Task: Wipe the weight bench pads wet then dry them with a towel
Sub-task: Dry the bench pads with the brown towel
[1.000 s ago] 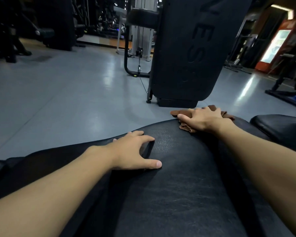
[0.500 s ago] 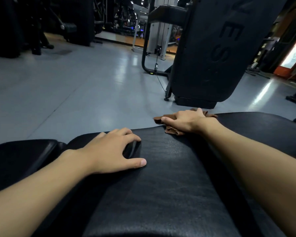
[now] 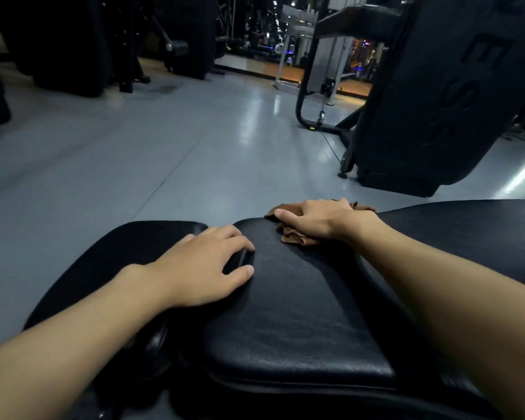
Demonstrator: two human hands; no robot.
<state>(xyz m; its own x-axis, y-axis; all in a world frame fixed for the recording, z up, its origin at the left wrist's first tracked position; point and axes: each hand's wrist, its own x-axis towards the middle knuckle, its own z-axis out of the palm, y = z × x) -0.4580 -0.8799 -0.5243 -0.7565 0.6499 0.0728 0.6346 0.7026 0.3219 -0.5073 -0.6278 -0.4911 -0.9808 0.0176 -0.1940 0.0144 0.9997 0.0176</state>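
Forearms, both bare, reach in from the lower corners over a black, grained bench pad point(image 3: 300, 322) whose rounded near end fills the bottom of the view. On the left part of this pad the left hand point(image 3: 200, 265) lies palm down, holding nothing; its fingers point(image 3: 225, 237) are loosely spread and a little arched, the tips touching the vinyl, and the thumb points to the right. Just beside that hand, across a narrow gap, sits a second black pad point(image 3: 152, 237), lower and to the left. Farther along the first pad, at its far edge, the right hand point(image 3: 315, 219) rests palm down on a crumpled brown cloth point(image 3: 294, 237), which lies bunched on the pad and shows at both sides of the hand. The thumb lies straight, pointing left across the cloth; the other fingers lie close together and bend away over the edge, so their tips are hidden and I cannot tell whether they curl round the cloth or only press on it. To the right the pad's dark surface runs on out of the frame. Beyond the bench spreads a glossy grey floor point(image 3: 134, 153) with pale reflections. On it, near and to the right, stands a tall black machine cover point(image 3: 437, 101) with raised letters, and behind it a cable station point(image 3: 322, 65) with a curved black tube. Dark gym equipment point(image 3: 73, 40) lines the far left.
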